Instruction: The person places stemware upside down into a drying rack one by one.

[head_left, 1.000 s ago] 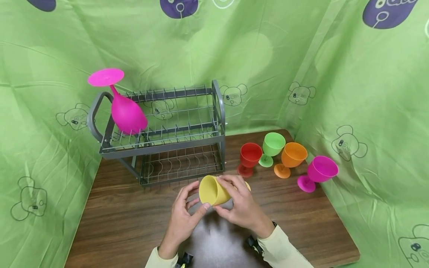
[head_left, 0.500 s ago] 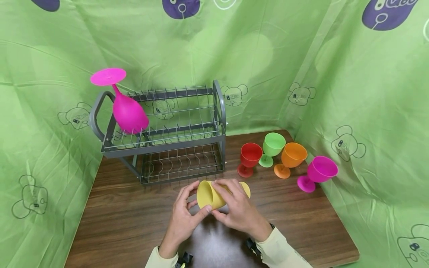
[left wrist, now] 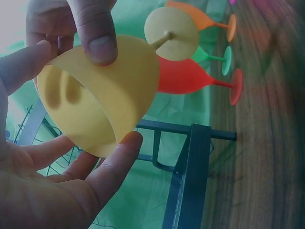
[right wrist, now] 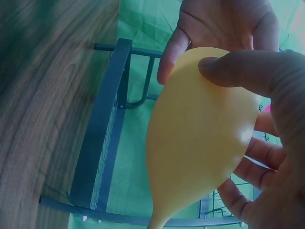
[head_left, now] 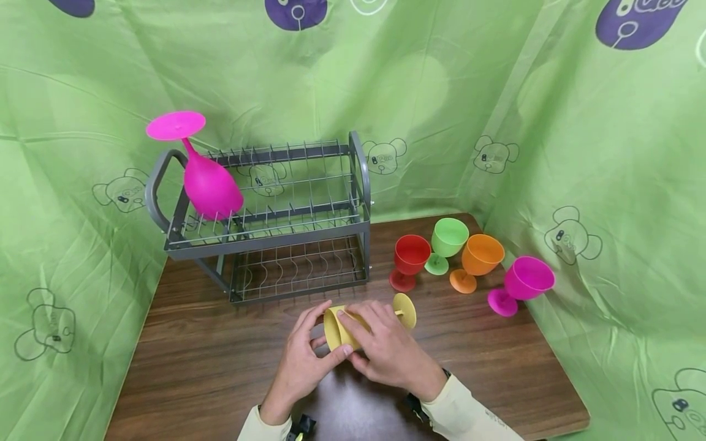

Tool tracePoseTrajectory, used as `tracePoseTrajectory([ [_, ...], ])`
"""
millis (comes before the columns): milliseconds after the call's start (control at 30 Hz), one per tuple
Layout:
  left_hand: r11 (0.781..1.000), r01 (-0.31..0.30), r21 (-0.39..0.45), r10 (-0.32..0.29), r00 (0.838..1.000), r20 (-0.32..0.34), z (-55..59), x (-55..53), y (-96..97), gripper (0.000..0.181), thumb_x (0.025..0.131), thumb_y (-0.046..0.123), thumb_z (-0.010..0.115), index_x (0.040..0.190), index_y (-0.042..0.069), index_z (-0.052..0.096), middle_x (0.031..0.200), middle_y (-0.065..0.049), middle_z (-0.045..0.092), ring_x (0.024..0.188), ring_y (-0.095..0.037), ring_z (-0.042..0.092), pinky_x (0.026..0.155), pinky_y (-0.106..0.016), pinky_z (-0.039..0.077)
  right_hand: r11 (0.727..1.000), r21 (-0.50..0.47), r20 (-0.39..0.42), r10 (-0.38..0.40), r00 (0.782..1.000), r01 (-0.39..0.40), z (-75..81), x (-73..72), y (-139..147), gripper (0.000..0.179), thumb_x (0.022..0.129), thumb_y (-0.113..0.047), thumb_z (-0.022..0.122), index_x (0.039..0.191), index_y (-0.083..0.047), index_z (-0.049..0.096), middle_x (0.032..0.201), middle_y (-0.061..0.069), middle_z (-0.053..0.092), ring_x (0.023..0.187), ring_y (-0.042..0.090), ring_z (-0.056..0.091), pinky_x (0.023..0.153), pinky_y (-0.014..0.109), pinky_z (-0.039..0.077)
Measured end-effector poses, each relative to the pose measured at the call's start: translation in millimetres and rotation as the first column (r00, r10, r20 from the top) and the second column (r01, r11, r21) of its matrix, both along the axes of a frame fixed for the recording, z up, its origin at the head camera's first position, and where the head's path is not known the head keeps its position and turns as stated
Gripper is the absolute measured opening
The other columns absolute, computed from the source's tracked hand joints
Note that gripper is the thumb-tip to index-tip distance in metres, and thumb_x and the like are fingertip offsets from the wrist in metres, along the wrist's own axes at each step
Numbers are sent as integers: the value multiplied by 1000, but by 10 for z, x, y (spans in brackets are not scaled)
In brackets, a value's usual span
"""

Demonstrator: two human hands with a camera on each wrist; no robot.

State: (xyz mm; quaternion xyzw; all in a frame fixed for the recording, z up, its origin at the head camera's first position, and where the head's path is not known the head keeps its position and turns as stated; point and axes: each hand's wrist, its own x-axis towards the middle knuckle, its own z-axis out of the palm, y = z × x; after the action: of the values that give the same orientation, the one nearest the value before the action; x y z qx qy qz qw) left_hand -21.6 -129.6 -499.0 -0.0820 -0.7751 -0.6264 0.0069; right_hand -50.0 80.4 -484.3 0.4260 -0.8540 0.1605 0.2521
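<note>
Between my two hands is a yellow goblet (head_left: pixel 346 335), lying on its side with its mouth to the left and its round foot to the right. My right hand (head_left: pixel 393 350) grips the bowl, its thumb (right wrist: pixel 228 71) pressed on the yellow wall. My left hand (head_left: pixel 302 361) holds the rim between thumb and fingers; in the left wrist view a left fingertip (left wrist: pixel 129 139) touches the rim's edge. The bowl (left wrist: pixel 121 81) is hollow, and dents or shadows show inside it. Part of the stem is hidden by my right hand in the head view.
A grey two-tier dish rack (head_left: pixel 265 236) stands ahead, with a pink goblet (head_left: pixel 212 187) upside down and tilted on its upper left. Red (head_left: pixel 411 257), green (head_left: pixel 449 239), orange (head_left: pixel 481 256) and magenta (head_left: pixel 526 280) goblets stand right on the wooden table (head_left: pixel 193 367). Green cloth (head_left: pixel 618 202) surrounds it.
The yellow goblet has turned and come slightly nearer to me; its mouth faces further left and its foot now shows clearly at the right. Both hands stay on it.
</note>
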Motion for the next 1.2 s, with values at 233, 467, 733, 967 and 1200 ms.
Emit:
tracePoseTrajectory([
  [233, 1000, -6, -9, 6, 1000, 11, 15, 2, -4, 78, 83, 27, 92, 151, 29, 53, 144, -1, 55, 131, -27, 58, 96, -29, 62, 1000, 18, -19, 0, 1000, 0, 8, -4, -9, 72, 75, -32, 89, 138, -9, 65, 131, 9, 65, 114, 25, 61, 85, 37, 53],
  [467, 1000, -25, 3, 25, 1000, 12, 11, -12, 4, 76, 84, 28, 92, 149, 29, 54, 141, -2, 56, 131, -32, 58, 94, -30, 62, 1000, -2, 6, 14, 1000, -14, 23, -24, 31, 73, 77, -35, 91, 141, -10, 64, 135, 10, 65, 120, 26, 63, 94, 40, 57],
  [733, 998, -56, 27, 57, 998, -8, -3, -30, -2, 76, 84, 25, 92, 150, 28, 54, 140, -3, 56, 132, -31, 58, 94, -31, 63, 961, -276, 181, 84, 980, -32, 20, -16, 117, 71, 77, -25, 95, 138, -5, 66, 141, 13, 63, 129, 28, 62, 109, 39, 56],
  [967, 986, -89, 139, 95, 995, -41, -30, -36, 1, 76, 86, 12, 88, 152, 22, 52, 144, -9, 53, 133, -30, 57, 94, -34, 63, 805, -576, 319, 61, 946, 142, -38, 98, 157, 65, 75, -8, 93, 135, -4, 67, 136, 13, 66, 123, 29, 65, 110, 19, 49],
  [1200, 940, -86, 330, 119, 990, -81, -42, -35, 53, 78, 83, -9, 82, 152, 9, 50, 149, -16, 50, 133, -30, 57, 95, -33, 63, 579, -753, 506, 204, 838, 313, -78, 179, 158, 58, 83, 5, 85, 136, 1, 63, 132, 20, 64, 122, 27, 66, 104, 31, 59],
])
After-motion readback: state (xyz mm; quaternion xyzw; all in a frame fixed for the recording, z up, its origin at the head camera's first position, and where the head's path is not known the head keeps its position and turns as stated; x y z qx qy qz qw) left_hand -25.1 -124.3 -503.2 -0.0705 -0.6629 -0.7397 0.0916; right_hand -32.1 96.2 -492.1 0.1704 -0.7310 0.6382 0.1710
